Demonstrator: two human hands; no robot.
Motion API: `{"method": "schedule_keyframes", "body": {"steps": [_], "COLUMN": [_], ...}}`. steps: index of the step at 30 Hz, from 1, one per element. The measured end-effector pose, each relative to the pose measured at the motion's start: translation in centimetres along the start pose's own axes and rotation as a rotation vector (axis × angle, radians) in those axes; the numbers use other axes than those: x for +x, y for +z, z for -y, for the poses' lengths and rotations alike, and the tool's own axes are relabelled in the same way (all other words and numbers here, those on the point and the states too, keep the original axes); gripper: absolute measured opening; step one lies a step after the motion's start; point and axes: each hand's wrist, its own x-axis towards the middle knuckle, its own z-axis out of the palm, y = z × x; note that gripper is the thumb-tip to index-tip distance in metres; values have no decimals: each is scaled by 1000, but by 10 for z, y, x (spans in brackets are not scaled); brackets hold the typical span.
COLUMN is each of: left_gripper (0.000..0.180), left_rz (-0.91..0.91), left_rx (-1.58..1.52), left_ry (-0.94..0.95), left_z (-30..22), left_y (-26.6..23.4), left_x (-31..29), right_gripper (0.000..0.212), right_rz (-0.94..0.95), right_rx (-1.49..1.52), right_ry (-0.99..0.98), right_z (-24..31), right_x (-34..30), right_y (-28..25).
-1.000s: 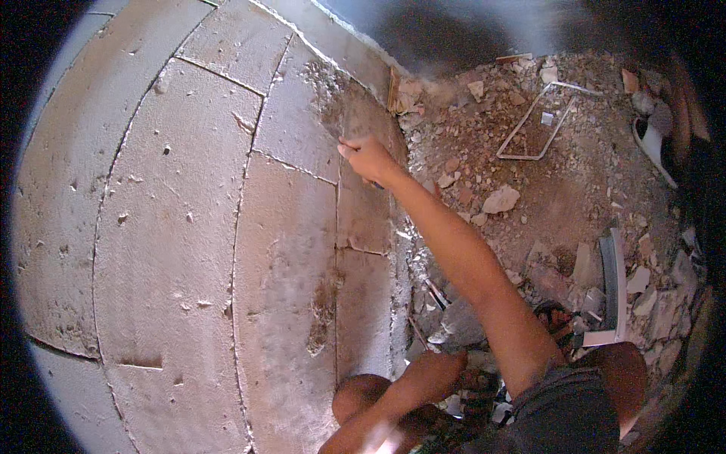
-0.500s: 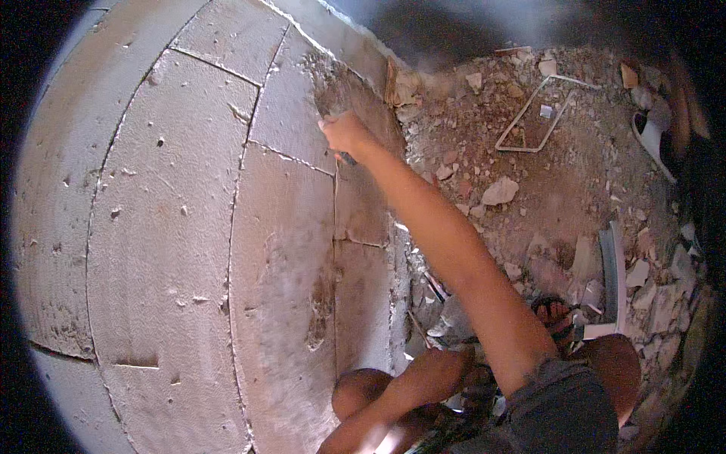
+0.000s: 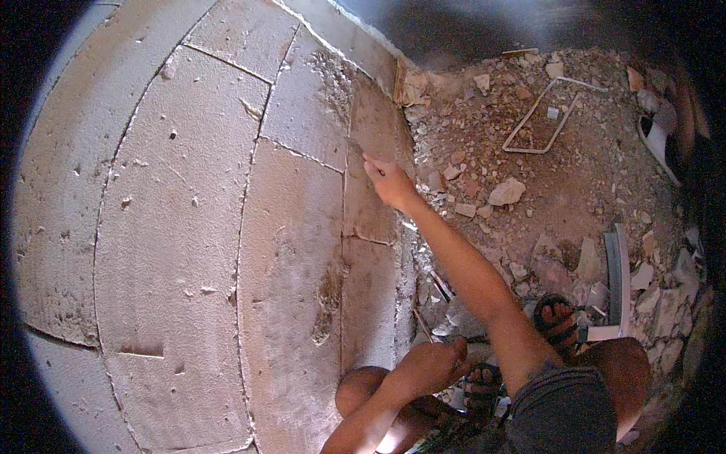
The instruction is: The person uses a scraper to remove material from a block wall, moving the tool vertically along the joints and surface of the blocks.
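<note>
My right hand (image 3: 389,181) is closed beside the lower right of a block wall (image 3: 174,219), arm stretched forward. A thin grey scraper-like tool (image 3: 356,147) juts from its fingers toward the wall; its handle is hidden in the grip. Above it, one block has a rough, chipped patch (image 3: 333,76). My left hand (image 3: 435,365) is closed low down by my knee, and what it holds, if anything, is hidden. A thin rod (image 3: 422,325) shows just beyond it; I cannot tell whether the hand touches it.
Rubble and broken stone cover the ground to the right, with a larger pale stone (image 3: 507,191). A bent white frame (image 3: 516,150) lies farther off. A curved white and grey strip (image 3: 618,280) is near my sandaled foot (image 3: 556,321). A white curved object (image 3: 656,150) sits at the far right.
My right hand has moved down and to the right, away from the chipped patch, with its arm drawn back. My left hand stays by the knee, slightly shifted.
</note>
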Motion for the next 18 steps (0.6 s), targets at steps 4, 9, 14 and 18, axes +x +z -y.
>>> {"method": "schedule_keyframes", "body": {"steps": [4, 9, 14, 18], "left_gripper": [35, 41, 47, 48], "left_rz": [-28, -43, -7, -15], "left_rx": [-38, -44, 4, 13], "left_ry": [-9, 14, 53, 54], "left_z": [8, 10, 1, 2], "left_y": [8, 14, 6, 5], "left_x": [1, 6, 8, 9], "right_gripper": [41, 39, 38, 39], "right_rz": [-44, -40, 29, 39], "right_rx": [34, -5, 24, 1], "right_ry": [-32, 1, -47, -95], "right_z": [8, 8, 22, 14], "right_x": [2, 27, 50, 27], "right_y": [16, 23, 6, 8]}}
